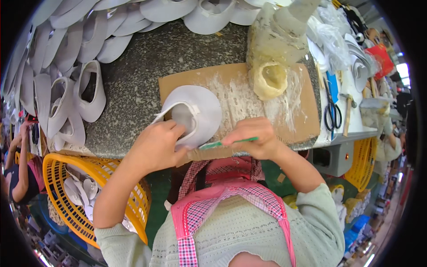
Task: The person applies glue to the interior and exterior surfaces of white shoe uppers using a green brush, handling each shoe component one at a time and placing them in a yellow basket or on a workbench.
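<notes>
We could slip a hand across the bench left of the cardboard; piled uppers block far left, a crusted container the cardboard's far right, our held upper its left.

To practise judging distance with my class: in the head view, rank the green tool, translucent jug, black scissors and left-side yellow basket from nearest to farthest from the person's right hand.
1. Green tool: in the right hand's grip.
2. Translucent jug: beyond the hand.
3. Black scissors: to the hand's right.
4. Yellow basket: far left, beside the table.
</notes>
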### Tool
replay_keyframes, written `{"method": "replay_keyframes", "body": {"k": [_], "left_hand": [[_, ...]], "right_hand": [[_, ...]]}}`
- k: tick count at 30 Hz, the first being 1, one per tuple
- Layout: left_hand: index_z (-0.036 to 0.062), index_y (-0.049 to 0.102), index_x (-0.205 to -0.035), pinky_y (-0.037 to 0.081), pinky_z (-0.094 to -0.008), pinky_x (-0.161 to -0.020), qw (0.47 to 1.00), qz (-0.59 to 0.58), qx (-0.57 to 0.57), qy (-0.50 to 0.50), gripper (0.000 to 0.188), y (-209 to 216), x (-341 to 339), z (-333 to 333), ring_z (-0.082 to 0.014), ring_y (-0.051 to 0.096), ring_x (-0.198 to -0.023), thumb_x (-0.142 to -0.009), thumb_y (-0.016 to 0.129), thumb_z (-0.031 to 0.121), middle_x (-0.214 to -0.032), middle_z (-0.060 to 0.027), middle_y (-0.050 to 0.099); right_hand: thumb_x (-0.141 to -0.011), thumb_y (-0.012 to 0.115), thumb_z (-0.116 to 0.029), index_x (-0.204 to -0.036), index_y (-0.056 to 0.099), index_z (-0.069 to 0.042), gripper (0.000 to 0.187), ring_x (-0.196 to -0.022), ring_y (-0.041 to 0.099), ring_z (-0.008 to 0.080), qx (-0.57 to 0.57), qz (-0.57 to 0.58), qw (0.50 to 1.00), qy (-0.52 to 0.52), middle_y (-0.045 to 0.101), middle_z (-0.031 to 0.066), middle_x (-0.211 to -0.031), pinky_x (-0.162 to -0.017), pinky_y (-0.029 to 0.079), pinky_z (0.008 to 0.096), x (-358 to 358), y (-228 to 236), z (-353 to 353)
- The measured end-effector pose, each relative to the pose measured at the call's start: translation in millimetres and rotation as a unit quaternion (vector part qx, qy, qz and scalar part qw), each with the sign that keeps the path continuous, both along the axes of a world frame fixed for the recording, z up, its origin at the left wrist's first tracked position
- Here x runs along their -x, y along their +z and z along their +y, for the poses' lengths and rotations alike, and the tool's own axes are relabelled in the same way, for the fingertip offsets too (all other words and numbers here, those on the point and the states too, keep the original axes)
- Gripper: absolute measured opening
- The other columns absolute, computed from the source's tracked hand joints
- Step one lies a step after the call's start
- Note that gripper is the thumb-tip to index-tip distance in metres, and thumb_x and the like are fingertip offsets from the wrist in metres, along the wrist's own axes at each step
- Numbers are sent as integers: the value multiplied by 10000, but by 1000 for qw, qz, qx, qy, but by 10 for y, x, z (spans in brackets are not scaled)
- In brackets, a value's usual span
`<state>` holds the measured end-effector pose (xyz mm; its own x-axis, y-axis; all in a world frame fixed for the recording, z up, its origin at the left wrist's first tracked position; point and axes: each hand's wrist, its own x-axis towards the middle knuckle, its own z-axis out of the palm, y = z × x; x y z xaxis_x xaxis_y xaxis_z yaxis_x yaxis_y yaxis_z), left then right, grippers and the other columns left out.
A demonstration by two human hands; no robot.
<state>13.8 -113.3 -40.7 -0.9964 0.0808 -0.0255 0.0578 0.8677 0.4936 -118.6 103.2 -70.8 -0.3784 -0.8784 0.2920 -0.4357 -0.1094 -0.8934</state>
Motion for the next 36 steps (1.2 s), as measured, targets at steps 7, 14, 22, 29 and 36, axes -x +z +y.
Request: {"method": "replay_keyframes", "body": {"k": [7,14,22,29,36], "left_hand": [[-15,569,-858,410,-208,-527,916,-152,-361,82,214,356,96,-359,-67,535,-595,-705,641,117,-696,-39,605],[-12,452,-1186,416,-181,-621,899,-79,-353,247,464,107,31,-61,-60,540,-681,-742,581,26,-779,-50,620],[120,92,-1362,311,-435,-918,746,-189,-613,177,788,-10,115,193,-256,377,-1151,-794,181,659,-1296,-125,373],[81,82,-1357,189,-496,-988,651,-159,-714,203,906,-94,2,253,-277,255,-1243,-726,93,731,-1363,-92,269],[105,76,-1360,166,-439,-1017,590,-103,-776,197,934,-62,-84,253,-263,236,-1254,-693,80,759,-1370,-103,246]], "right_hand": [[-742,584,12,-858,617,11,121,-667,572,121,70,65,886,-454,626,89,-783,-577,449,212,518,279,518],[-761,564,10,-870,621,-6,124,-660,564,118,45,149,966,-209,619,69,-802,-556,438,204,763,336,871],[-737,570,38,-850,605,43,118,-593,548,110,164,-154,947,-228,605,106,-818,-517,450,203,222,240,468],[-698,598,34,-830,626,-19,146,-625,581,157,150,85,981,-85,620,91,-767,-554,453,246,37,154,-213],[-673,633,-20,-827,642,-66,161,-582,584,211,196,6,963,-182,617,76,-719,-510,443,262,60,341,-319]]}}
